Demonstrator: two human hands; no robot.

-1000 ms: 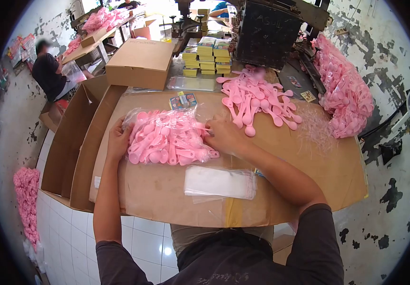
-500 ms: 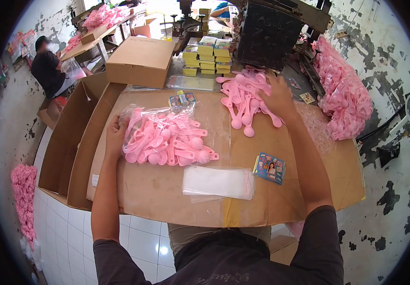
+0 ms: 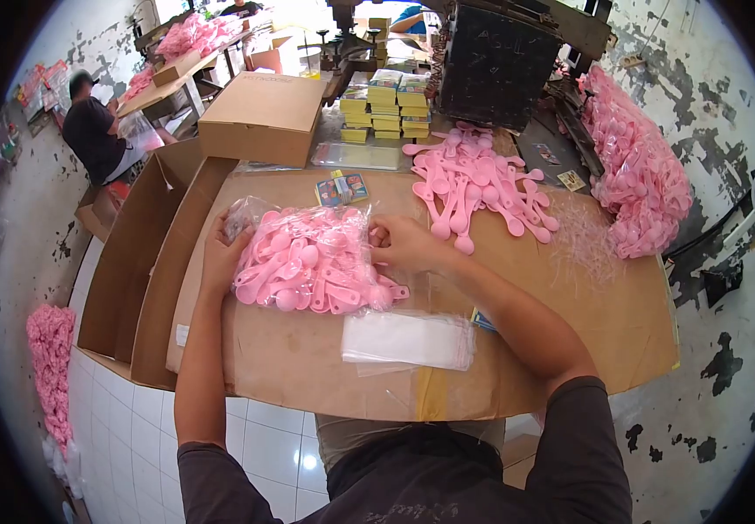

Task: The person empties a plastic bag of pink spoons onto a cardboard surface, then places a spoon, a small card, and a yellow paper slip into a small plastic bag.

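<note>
A clear plastic bag [image 3: 308, 262] full of pink measuring spoons lies on the cardboard-covered table, and a few spoon handles stick out at its right end. My left hand [image 3: 223, 249] is closed on the bag's left edge. At the opposite edge, the curled fingers of my right hand [image 3: 402, 244] pinch the plastic near the open end. Loose pink spoons [image 3: 478, 183] lie in a heap beyond my right hand. Flat empty plastic bags [image 3: 408, 339] rest in front of me. My right forearm mostly covers a blue card stack [image 3: 482, 320].
A small card bundle [image 3: 341, 189] lies behind the bag. Farther back are a closed carton [image 3: 261, 118], stacked cards [image 3: 384, 109] and a black machine [image 3: 495, 70]. An open carton [image 3: 133, 262] stands left; bagged pink spoons [image 3: 635, 166] are piled right. A person [image 3: 93, 135] sits far left.
My right hand has moved left from the loose spoon heap to the bag's right edge. The heap's right side is now uncovered. My left hand stays at the bag's left edge.
</note>
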